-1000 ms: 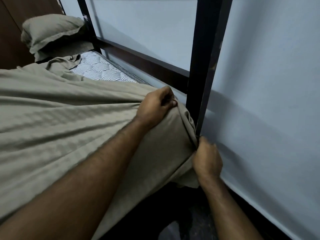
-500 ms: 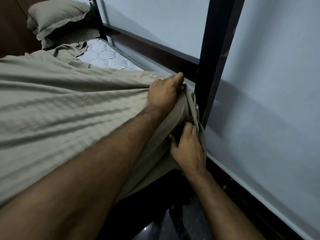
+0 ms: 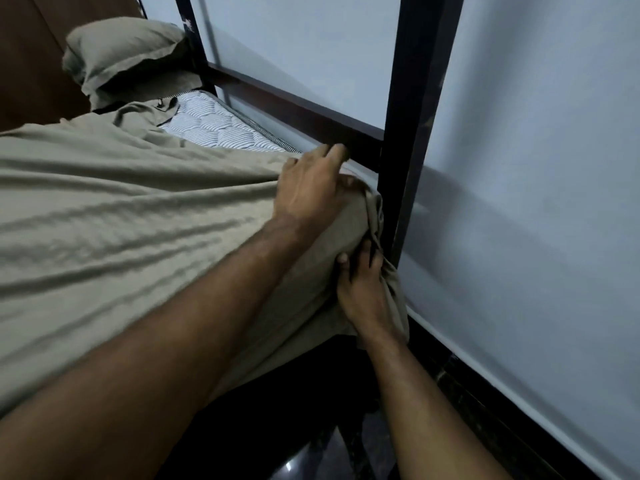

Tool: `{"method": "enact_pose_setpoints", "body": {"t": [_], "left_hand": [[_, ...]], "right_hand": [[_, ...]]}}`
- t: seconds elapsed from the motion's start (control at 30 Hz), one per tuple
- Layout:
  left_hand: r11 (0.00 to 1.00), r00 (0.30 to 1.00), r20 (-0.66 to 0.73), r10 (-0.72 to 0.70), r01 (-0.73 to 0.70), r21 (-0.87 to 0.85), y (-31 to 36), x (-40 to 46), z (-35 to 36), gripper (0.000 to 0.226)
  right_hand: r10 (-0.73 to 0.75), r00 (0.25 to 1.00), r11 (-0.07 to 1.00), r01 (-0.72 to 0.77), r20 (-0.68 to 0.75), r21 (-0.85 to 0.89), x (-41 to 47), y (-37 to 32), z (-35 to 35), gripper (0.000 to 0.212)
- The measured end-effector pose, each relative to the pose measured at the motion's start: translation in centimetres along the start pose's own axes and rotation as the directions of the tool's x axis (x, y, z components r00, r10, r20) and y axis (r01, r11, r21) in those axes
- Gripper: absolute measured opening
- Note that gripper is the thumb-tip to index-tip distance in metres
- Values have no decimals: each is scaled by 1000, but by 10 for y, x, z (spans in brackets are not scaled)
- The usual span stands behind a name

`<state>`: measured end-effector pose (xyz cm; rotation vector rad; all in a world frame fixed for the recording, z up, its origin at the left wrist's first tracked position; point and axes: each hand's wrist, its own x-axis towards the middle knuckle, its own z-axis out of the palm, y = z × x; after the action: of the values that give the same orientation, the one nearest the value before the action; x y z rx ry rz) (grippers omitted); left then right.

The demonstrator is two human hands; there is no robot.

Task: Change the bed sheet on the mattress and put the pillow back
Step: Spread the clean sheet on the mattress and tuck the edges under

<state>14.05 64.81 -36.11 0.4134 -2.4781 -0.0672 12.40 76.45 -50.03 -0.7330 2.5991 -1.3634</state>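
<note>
A khaki-green woven bed sheet (image 3: 114, 216) lies rumpled over most of the mattress, drawn toward the near corner beside the dark metal bed post (image 3: 415, 109). The left hand (image 3: 311, 192) rests on top of that corner, palm down with its fingers stretched toward the dark wooden side rail (image 3: 304, 112); its thumb side presses into bunched cloth, and its grip looks flat and spread rather than curled. The right hand (image 3: 363, 285) comes up from below the corner, its thumb and fingers curled into the gathered fabric just beside the post, so its grip is clamped on the sheet; folds of cloth hang around its wrist. The two hands are close together, one above the other, with the bunched corner of the sheet between them. Farther along the bed the sheet stops short, leaving a strip of white quilted mattress with grey stripes (image 3: 214, 126) bare next to the rail. Beyond that bare strip a plump pillow in a matching khaki-green case (image 3: 121, 50) sits at the far end of the bed, against a brown wooden panel (image 3: 31, 64) and a second dark post. A pale blue-grey wall (image 3: 536, 168) runs along the right side, with a dark skirting at its foot and a dark glossy floor (image 3: 298, 465) under the bed.
</note>
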Motion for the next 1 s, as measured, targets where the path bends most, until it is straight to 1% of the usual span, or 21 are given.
{"method": "enact_pose_setpoints", "body": {"t": [0.03,0.07,0.1,0.13,0.2,0.27,0.33,0.4,0.43,0.47,0.53,0.57,0.63,0.67,0.73,0.8,0.87,0.9,0.93,1.0], "left_hand": [[999,1000,-13,14,-14,-52,-3,-15,-11,22],[995,999,13,49,-48,-89,-9,-35,-19,22],[991,993,69,97,-90,-104,-14,-57,-23,28],[988,979,144,141,-131,-78,-17,-76,-23,37],[978,949,261,178,-200,59,-28,-104,-17,54],[957,933,304,192,-246,152,-33,-115,-14,62],[955,943,264,201,-249,161,-32,-123,-18,63],[950,956,149,254,-275,147,-30,-140,-21,47],[948,956,86,280,-289,131,-31,-155,-21,40],[949,955,51,292,-296,111,-32,-171,-22,37],[965,967,57,250,-254,73,-39,-211,-28,39],[977,978,71,197,-202,69,-46,-233,-31,41],[995,993,102,59,-66,75,-61,-271,-41,44],[997,993,117,-17,7,82,-69,-288,-46,44],[984,977,140,-159,145,104,-83,-319,-60,40],[958,950,176,-260,232,166,-96,-347,-75,37],[924,909,216,-357,310,222,-110,-372,-86,30],[892,870,230,-435,382,243,-118,-386,-93,26],[849,816,250,-521,465,251,-125,-396,-99,24],[748,687,297,-664,604,276,-137,-416,-109,28]], "right_hand": [[-3,1000,1000,3,-8,-12,2,1,1,69],[-5,1000,1000,5,-15,-20,3,1,6,69],[-2,1000,1000,1,-30,-22,4,1,10,68],[8,999,1000,-9,-46,-24,7,3,13,68],[26,997,999,-29,-71,-33,8,0,21,69],[19,996,999,-23,-91,-47,7,-3,23,68],[-11,995,997,4,-95,-79,3,-6,18,67],[15,992,990,-32,-127,-136,-6,-14,11,65],[1,985,981,-35,-174,-192,-12,-18,10,64],[-49,976,967,-7,-213,-256,-21,-25,12,64],[-200,953,933,114,-228,-343,-46,-42,24,56],[-280,936,917,194,-215,-349,-60,-51,33,52],[-432,894,862,372,-116,-345,-89,-67,52,48],[-510,859,811,461,-50,-362,-103,-72,61,47],[-645,761,683,616,73,-392,-124,-74,78,44],[-725,668,571,720,169,-394,-137,-74,90,42],[-807,542,449,822,236,-351,-141,-73,98,34],[-848,456,369,874,271,-315,-144,-74,104,27],[-878,363,281,918,311,-280,-145,-73,109,22],[-881,180,110,978,438,-180,-151,-67,126,21]]}}
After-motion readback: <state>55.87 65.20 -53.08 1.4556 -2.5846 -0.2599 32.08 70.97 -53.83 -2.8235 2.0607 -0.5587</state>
